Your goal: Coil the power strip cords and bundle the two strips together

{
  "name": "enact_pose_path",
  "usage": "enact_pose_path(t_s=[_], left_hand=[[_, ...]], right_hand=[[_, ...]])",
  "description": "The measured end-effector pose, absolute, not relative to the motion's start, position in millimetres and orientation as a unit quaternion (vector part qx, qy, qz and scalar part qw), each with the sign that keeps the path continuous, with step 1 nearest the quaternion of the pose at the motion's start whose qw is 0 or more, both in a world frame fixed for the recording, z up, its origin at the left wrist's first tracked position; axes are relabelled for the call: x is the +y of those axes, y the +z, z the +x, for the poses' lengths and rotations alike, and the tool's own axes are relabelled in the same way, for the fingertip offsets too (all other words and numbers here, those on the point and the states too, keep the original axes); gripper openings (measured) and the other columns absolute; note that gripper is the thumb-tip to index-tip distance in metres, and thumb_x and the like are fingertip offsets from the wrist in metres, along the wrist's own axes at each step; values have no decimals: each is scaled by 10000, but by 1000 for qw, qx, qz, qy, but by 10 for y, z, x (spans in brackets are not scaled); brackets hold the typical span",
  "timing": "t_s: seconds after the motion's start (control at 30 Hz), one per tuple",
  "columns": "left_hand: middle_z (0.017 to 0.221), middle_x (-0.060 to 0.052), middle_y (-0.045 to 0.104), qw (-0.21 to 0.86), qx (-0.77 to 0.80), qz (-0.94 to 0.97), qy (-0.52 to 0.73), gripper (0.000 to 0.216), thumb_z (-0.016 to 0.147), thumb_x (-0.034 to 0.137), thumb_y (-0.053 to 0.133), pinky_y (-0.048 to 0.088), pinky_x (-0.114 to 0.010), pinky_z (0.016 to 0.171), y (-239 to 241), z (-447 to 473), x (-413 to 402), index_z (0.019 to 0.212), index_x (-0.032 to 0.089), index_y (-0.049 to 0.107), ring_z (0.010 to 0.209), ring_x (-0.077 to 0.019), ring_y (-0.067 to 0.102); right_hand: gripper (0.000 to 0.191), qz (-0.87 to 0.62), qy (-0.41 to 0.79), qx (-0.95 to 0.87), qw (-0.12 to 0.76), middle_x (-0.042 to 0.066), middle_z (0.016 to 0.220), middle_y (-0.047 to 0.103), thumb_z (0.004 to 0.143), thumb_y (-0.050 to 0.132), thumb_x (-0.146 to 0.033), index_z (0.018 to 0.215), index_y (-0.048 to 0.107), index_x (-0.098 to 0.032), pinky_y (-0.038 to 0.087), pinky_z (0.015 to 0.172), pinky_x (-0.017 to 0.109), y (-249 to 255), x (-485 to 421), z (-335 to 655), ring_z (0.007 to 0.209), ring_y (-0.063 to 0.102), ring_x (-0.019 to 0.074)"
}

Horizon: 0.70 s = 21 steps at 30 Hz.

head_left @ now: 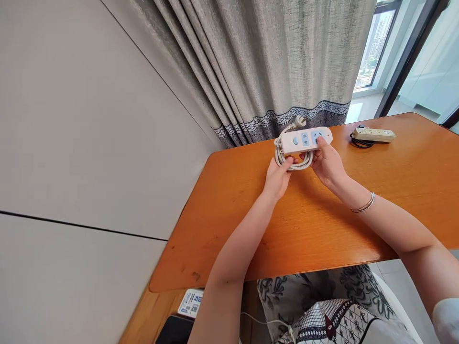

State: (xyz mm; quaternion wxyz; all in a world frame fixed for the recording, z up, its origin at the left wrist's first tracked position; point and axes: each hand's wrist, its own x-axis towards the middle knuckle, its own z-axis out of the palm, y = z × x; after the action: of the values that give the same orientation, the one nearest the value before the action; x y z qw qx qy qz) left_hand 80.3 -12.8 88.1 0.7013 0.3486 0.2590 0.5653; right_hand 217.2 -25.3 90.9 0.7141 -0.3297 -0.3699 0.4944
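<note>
Both hands hold a white power strip (306,139) with pale blue socket panels above the wooden table. Its white cord (303,165) is looped in a coil under the strip, and the plug (300,121) sticks up at the upper left. My left hand (278,177) is closed around the coiled cord at the strip's left end. My right hand (328,162) grips the right end, with the thumb on the front by a socket and the fingers behind, partly hidden.
Farther right on the wooden table (222,205) lies a second, cream power strip (375,134) with a black cord (361,143). A grey curtain (283,57) hangs behind the table's far edge. White panels (89,119) stand on the left. Below the table is a printed white box (191,303).
</note>
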Motion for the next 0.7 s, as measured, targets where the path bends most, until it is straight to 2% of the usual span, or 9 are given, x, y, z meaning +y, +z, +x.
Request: enact_pose_path(t_s=[0.1, 0.17, 0.37, 0.47, 0.57, 0.7], left_hand=[[808, 31, 675, 681, 259, 340, 595, 242, 770, 15, 714, 502, -230, 809, 860, 867, -167, 908, 189, 618, 713, -82, 648], [756, 42, 642, 673, 262, 319, 613, 178, 837, 8, 627, 502, -227, 791, 889, 871, -175, 858, 183, 603, 628, -60, 598], [601, 64, 518, 677, 276, 288, 619, 243, 904, 18, 483, 521, -238, 789, 979, 802, -164, 727, 180, 516, 497, -49, 476], [520, 78, 417, 684, 284, 275, 613, 290, 888, 17, 430, 491, -213, 678, 1006, 749, -155, 650, 184, 439, 434, -51, 394], [451, 86, 278, 695, 291, 246, 610, 325, 856, 20, 376, 392, -191, 527, 1045, 693, -143, 579, 187, 350, 368, -50, 270], [428, 81, 213, 706, 303, 226, 598, 353, 838, 41, 345, 298, -181, 445, 1089, 636, -117, 520, 185, 294, 335, -35, 190]], right_hand=[[546, -340, 480, -390, 709, 68, 1164, 711, 797, 659, -663, 1124, 538, -244, 589, 824, 344, 891, -295, 2110, 1040, 686, 212], [531, -338, 482, -395, 706, 65, 1172, 706, 798, 659, -655, 1118, 529, -252, 585, 823, 339, 884, -325, 2071, 1040, 685, 209], [528, -343, 499, -407, 684, 68, 1137, 718, 825, 596, -676, 1136, 515, -257, 585, 825, 361, 836, -342, 2028, 1046, 688, 220], [536, -346, 515, -406, 671, 71, 1125, 727, 821, 604, -673, 1142, 531, -250, 592, 841, 375, 832, -346, 2020, 1059, 688, 229], [539, -327, 551, -400, 655, 81, 1113, 737, 790, 671, -641, 1128, 570, -233, 603, 848, 381, 858, -371, 1996, 1069, 689, 238], [490, -306, 582, -395, 642, 89, 1090, 751, 772, 737, -570, 1085, 618, -212, 618, 851, 390, 894, -405, 1977, 1066, 696, 248]])
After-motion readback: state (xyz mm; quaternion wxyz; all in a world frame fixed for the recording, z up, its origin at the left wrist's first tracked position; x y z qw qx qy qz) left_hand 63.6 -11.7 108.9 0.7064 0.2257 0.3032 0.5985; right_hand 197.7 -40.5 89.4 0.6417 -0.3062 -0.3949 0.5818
